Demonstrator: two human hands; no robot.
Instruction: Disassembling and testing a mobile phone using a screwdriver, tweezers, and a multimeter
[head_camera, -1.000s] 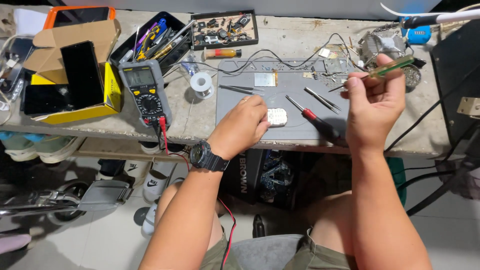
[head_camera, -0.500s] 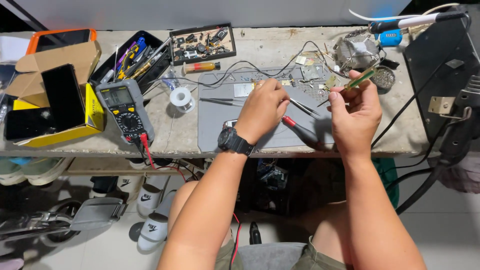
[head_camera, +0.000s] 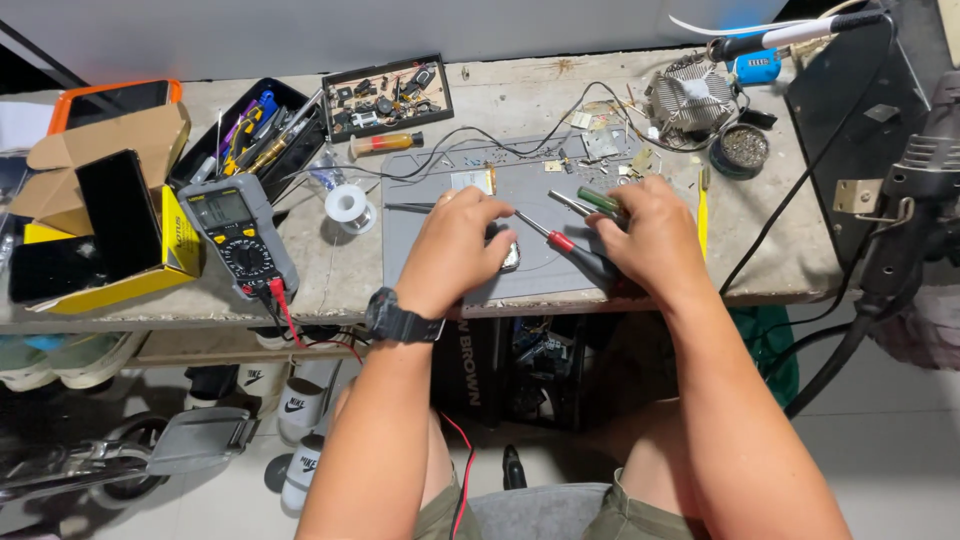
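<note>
Green-handled tool (head_camera: 601, 201) lowered to mat (head_camera: 440, 270); hands (head_camera: 655, 238) now down.

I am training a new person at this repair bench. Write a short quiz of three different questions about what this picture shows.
1. True or false: the left hand lies on the grey rubber work mat, over a small silver metal part.
2. Which tool does the right hand hold?
A. green-handled screwdriver
B. black tweezers
C. yellow utility knife
3. Fill in: the grey digital multimeter with the round dial lies to the ____ of the mat.

Key: 1 true; 2 A; 3 left
</note>
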